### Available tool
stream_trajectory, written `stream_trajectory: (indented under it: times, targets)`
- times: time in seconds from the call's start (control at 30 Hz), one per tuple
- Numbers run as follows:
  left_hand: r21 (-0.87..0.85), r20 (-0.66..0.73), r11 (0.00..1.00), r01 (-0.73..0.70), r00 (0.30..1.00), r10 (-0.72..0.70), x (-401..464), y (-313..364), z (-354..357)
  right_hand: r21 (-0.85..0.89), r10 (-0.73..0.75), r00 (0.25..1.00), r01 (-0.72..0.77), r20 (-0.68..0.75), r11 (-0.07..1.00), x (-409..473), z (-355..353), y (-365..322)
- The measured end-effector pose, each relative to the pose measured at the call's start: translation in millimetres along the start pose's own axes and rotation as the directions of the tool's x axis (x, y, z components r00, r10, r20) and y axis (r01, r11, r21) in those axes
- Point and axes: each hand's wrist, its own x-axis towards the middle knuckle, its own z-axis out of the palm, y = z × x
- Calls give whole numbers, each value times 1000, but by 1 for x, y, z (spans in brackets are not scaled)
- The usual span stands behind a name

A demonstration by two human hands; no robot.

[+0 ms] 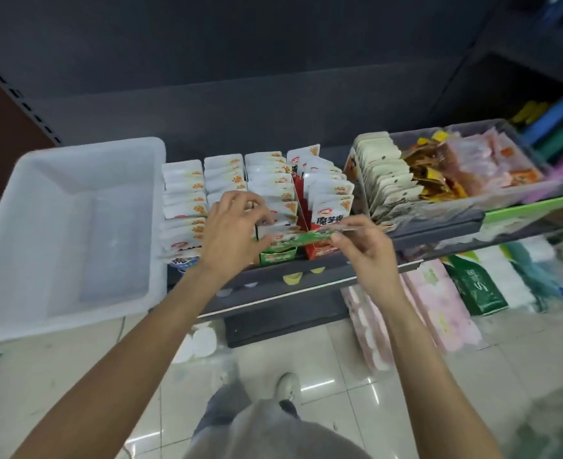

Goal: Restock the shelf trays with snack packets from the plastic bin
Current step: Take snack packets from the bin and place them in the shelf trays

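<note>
Snack packet point(309, 236) is pinched by both left hand point(232, 233) and right hand point(366, 250) above the shelf trays point(318, 251).

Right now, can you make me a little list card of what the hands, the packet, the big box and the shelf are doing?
left hand: fingers curled over the white packets in the green-fronted tray
right hand: pinches one end of the green packet
green packet: held flat above the front of the trays
plastic bin: white, left of the trays, looks empty
red-fronted tray: holds upright white packets
clear tray: further right, holds tan, yellow and orange packets
</note>
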Motion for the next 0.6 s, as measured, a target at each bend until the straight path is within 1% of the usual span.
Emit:
stream_trajectory:
  times: [0.07,0.17,0.27,0.33,0.4,0.5,0.6]
  targets:
    - [4,49,1000,5,999,-5,9,-3,-1,-7,-33,998,33,59,999,11,12,7]
    - [-61,79,995,75,994,-70,21,-9,-4,-29,-64,993,68,99,997,25,29,21]
    - [-92,98,992,83,992,-74,27,-12,-3,-150,-105,992,115,74,982,33,42,40]
    - [-100,100,993,70,993,-60,28,-14,-1,-287,-137,988,151,71,946,32,50,54]
    - [-121,113,991,63,992,-50,29,-17,0,-440,-169,983,182,69,879,29,56,63]
    - [-138,115,989,45,993,-29,30,-20,1,-686,-279,960,219,25,694,34,62,58]
    - [-153,109,988,33,994,-16,31,-23,0,-788,-307,951,222,44,575,38,67,51]
